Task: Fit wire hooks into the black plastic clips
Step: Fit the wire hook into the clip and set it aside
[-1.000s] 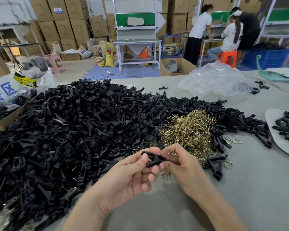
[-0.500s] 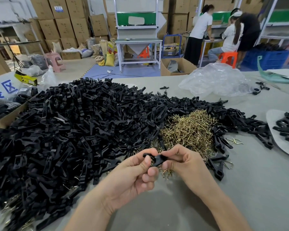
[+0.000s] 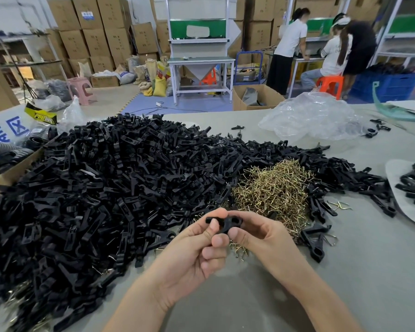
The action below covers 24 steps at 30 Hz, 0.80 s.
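One black clip (image 3: 224,224) pinched near centre, above table (image 3: 369,271) | left hand (image 3: 197,250) closed on left end, right hand (image 3: 261,236) on right end, probably steadying for insertion | wire hooks (image 3: 273,190) heaped just beyond, within reach | clip pile (image 3: 94,188) left.

On the table (image 3: 381,271), the clip heap (image 3: 101,188) lies left, the hook pile (image 3: 273,190) right of it, the bag (image 3: 314,118) behind the hooks.

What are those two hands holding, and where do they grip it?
One small black plastic clip, pinched between both hands: the left hand grips its left end, the right hand its right end, above the grey table.
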### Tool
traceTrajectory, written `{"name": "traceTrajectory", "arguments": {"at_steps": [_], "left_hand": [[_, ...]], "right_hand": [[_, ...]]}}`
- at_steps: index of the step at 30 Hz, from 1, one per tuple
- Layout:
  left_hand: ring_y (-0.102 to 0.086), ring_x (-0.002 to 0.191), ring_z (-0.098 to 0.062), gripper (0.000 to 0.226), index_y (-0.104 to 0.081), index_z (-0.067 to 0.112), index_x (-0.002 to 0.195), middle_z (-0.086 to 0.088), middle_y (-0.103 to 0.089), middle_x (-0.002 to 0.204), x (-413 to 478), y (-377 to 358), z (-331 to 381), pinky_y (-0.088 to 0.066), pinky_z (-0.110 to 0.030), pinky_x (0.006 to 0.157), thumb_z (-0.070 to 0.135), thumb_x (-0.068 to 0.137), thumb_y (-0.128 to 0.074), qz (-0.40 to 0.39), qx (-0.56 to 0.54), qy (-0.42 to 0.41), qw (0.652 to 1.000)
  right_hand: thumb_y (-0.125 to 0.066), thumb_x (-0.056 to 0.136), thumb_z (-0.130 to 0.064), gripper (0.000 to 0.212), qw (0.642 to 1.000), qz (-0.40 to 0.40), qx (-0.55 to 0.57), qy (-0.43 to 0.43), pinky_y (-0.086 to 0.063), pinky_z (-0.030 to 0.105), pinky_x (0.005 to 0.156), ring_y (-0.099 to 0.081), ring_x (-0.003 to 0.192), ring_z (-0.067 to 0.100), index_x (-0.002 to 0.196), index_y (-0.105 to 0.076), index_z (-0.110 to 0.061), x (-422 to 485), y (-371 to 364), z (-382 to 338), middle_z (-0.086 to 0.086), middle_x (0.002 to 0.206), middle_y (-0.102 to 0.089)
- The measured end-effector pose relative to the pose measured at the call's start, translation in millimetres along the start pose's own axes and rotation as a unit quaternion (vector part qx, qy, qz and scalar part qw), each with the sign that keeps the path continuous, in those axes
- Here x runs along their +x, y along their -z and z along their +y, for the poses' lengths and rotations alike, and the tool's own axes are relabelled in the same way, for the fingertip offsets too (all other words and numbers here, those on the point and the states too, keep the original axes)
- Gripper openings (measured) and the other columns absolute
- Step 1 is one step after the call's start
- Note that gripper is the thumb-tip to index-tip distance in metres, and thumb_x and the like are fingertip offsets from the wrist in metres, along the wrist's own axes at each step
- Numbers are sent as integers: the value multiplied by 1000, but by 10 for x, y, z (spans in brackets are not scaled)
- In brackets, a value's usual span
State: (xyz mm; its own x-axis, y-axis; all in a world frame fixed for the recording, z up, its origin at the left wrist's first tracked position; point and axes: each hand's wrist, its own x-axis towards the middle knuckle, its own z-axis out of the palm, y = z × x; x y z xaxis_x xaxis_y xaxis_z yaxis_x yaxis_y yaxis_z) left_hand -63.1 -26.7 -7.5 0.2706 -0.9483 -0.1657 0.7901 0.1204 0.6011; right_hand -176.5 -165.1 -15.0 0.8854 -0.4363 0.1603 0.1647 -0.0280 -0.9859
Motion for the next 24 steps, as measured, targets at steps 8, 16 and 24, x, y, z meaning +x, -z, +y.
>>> {"name": "traceTrajectory", "arguments": {"at_steps": [8, 16, 24], "left_hand": [[-42, 41, -7, 23, -77, 13, 105, -4, -52, 63, -21, -45, -23, -36, -17, 34, 12, 88, -62, -28, -35, 8, 999], [-52, 52, -14, 49, -70, 19, 118, -7, -61, 73, 44, -76, -29, -44, -26, 45, 55, 88, -57, 57, 147, -78, 984], [-55, 57, -16, 13, -67, 38, 102, 1, -65, 66, 30, -71, -185, -47, -26, 56, 35, 90, -71, 133, 428, -229, 864]], "right_hand": [[-80, 78, -30, 31, 998, -20, 49, -22, -54, 22, 87, -72, 104, 18, 108, -77, -22, 10, 49, 13, 7, 110, -77], [-78, 79, -28, 19, 998, 31, 51, -31, -52, 17, 80, -71, 89, 7, 98, -77, -29, 48, 78, 58, 0, 96, -77], [-77, 82, -31, 21, 998, 31, 48, -21, -55, 24, 84, -68, 90, 14, 101, -77, -23, 10, 109, 73, 7, 102, -76]]}}
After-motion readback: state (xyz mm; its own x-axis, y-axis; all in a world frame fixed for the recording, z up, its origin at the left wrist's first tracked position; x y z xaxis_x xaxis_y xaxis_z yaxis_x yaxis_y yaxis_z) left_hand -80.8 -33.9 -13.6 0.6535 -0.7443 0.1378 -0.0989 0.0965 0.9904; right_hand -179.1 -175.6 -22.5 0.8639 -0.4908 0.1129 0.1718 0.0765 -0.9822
